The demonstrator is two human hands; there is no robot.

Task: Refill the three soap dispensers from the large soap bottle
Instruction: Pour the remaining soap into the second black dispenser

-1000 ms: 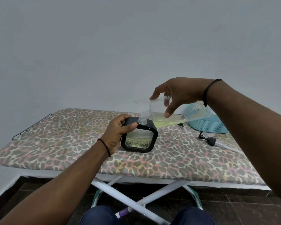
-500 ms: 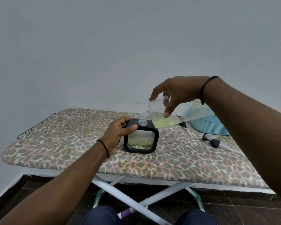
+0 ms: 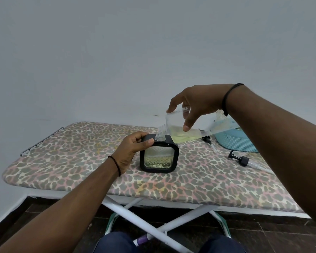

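A square black-framed soap dispenser (image 3: 159, 157) stands upright on the leopard-print ironing board (image 3: 80, 161), with yellowish soap in its lower part. My left hand (image 3: 133, 148) grips its upper left corner. My right hand (image 3: 195, 105) holds the large clear soap bottle (image 3: 193, 130) tilted nearly flat, its neck resting in the dispenser's top opening. Yellow-green soap lies along the bottle's lower side. A black pump head (image 3: 238, 158) with its clear tube lies on the board to the right.
A teal perforated basket (image 3: 235, 141) sits at the board's back right, partly behind the bottle and my right arm. A second black pump part (image 3: 206, 138) lies behind the bottle. The board stands on crossed white legs against a plain wall.
The view has shifted slightly. The bottle stays tilted into the dispenser, and the soap level inside the dispenser looks a little higher. Both hands keep their grips.
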